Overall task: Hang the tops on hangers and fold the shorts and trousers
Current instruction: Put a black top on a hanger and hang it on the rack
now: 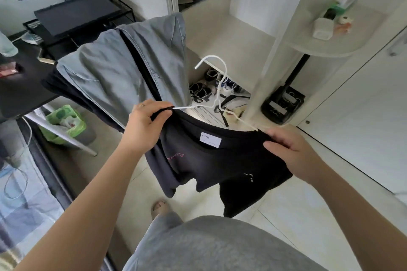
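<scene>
- Seating black top point(209, 160) on white hanger point(217, 85), centre of frame, hook pointing up
- Left hand point(145, 121) pinches collar edge over hanger's frame-left arm; right hand point(286, 147) grips the other shoulder
- Pull each shoulder seam square over the wire ends (collar looks bunched at frame left), keep label point(210, 139) centred

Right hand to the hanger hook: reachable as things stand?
Probably, once it lets go. The right hand grips one shoulder of the black top; the hook of the white hanger stands above the collar, nothing between. The left hand holds the other shoulder, so the top should stay up.
</scene>
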Motion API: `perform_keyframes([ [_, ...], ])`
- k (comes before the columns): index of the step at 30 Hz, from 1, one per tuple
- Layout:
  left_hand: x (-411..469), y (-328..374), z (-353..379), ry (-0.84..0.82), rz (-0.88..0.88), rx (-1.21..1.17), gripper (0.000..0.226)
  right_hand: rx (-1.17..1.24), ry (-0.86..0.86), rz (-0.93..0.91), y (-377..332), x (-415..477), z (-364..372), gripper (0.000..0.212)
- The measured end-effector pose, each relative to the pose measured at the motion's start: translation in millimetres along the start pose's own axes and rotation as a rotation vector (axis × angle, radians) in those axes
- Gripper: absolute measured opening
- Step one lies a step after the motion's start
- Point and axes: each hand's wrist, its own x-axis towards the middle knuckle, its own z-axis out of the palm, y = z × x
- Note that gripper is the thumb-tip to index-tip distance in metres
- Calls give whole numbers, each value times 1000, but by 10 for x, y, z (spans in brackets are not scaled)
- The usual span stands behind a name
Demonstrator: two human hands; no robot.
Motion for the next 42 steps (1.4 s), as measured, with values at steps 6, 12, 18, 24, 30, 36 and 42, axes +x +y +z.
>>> perform_keyframes([
  [6, 578, -38, 377, -170, 2, 54, 29, 244, 178, 204, 65, 58, 87, 20],
  [12, 1051, -163, 545, -476, -78, -83, 25, 484, 366, 325, -25, 500, 311, 27],
  [18, 1635, -89, 346, -665, -31, -181, 17, 820, 490, 311, -438, 1422, 391, 18],
  [24, 2348, -115, -21, -749, 79, -179, 17, 837, 528, 145, -914, 2574, 342, 24],
  [30, 2981, -55, -242, -705, 209, -120, 38, 606, 687, -31, -1351, 3501, 132, 29],
  [36, 3606, 222, -257, -462, 361, -19, 29, 502, 768, -164, -1806, 4368, -286, 19],
  [42, 4462, 491, -277, -238, 433, -30, 10, 461, 754, -325, -2232, 5267, -870, 17],
])
